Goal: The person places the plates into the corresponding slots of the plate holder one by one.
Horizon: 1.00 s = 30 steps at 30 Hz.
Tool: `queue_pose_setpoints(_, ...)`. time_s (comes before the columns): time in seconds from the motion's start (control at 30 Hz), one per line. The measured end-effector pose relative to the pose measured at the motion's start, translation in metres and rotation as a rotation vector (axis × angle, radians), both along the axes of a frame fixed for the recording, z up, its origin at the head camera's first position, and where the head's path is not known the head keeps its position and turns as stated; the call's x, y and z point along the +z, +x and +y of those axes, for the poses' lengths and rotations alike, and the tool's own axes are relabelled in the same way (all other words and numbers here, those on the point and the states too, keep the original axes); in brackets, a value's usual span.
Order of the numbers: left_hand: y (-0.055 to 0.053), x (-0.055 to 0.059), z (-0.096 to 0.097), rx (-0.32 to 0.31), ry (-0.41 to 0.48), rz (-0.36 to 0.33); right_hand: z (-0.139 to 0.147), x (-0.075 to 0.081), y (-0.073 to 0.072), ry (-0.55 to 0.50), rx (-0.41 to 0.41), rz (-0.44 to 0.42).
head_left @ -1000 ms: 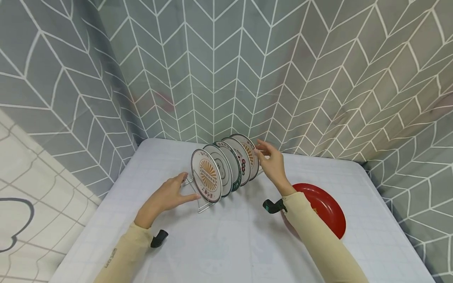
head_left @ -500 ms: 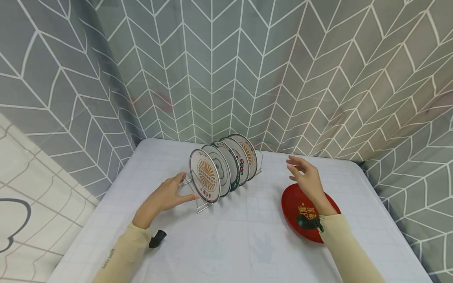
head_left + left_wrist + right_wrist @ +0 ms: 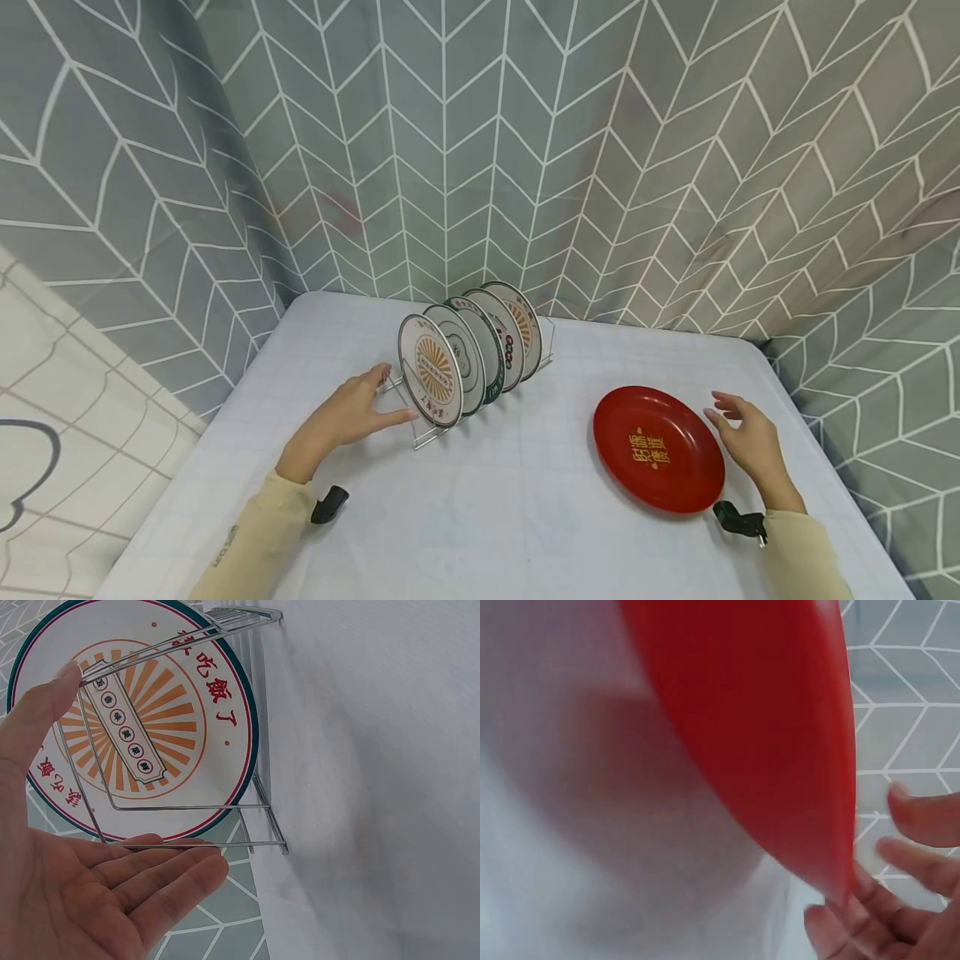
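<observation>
Several round patterned plates (image 3: 431, 369) stand on edge in a wire dish rack (image 3: 431, 437). The nearest plate (image 3: 176, 682), white with a dark green rim and an orange sunburst, faces my left hand. At the rack's left end, my left hand (image 3: 348, 417) touches the wire frame, thumb and fingers spread with fingers nearly straight. On the table's right side lies a red plate (image 3: 675, 425) with gold characters. My right hand (image 3: 750, 442) is beside that plate's right rim, fingers loosely bent. In the right wrist view, fingers (image 3: 877, 915) overlap the red rim; contact is unclear.
A white cloth covers the table (image 3: 495, 517). Grey chevron-patterned curtain (image 3: 465, 150) hangs behind the table and along its sides. White tile-patterned cloth (image 3: 67, 433) borders the left.
My right hand has left the far end of the plate row and moved right, across the red plate to its right side. My left hand stays at the rack.
</observation>
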<state>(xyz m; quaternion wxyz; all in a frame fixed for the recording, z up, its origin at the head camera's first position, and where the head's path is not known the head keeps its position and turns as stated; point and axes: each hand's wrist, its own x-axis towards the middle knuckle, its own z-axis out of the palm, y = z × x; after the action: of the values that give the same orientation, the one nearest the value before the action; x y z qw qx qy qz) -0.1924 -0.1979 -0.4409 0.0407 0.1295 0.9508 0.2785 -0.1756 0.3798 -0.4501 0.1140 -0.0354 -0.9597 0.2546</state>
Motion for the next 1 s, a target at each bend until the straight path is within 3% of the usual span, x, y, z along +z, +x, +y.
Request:
queue_pose_setpoints(0.1, 0.0, 0.0, 0.0, -0.003, 0.003, -0.001, 0.005, -0.003, 0.002, -0.023, 0.041, -0.149)
queue_pose_setpoints(0.27, -0.001, 0.001, -0.001, -0.006, 0.01, 0.003, 0.007, -0.003, 0.003, -0.153, 0.157, -0.411)
queue_pose_setpoints(0.4, -0.001, 0.001, -0.001, -0.007, 0.01, 0.004, 0.007, 0.0, 0.006, -0.394, 0.212, -0.523)
queue_pose_setpoints(0.5, -0.001, 0.001, -0.001, -0.006, 0.008, -0.005, 0.006, 0.003, 0.008, -0.582, 0.202, -0.597)
queue_pose_setpoints(0.57, 0.0, 0.001, -0.002, -0.003, 0.009, -0.012, 0.003, 0.007, 0.008, -0.639, 0.196, -0.611)
queue_pose_setpoints(0.83, 0.0, 0.0, -0.002, 0.005, 0.014, -0.023, -0.015, 0.024, 0.003, -0.7, 0.216, -0.535)
queue_pose_setpoints(1.0, -0.001, 0.001, -0.002, 0.002, 0.01, -0.024, -0.024, 0.043, -0.002, -0.716, 0.224, -0.425)
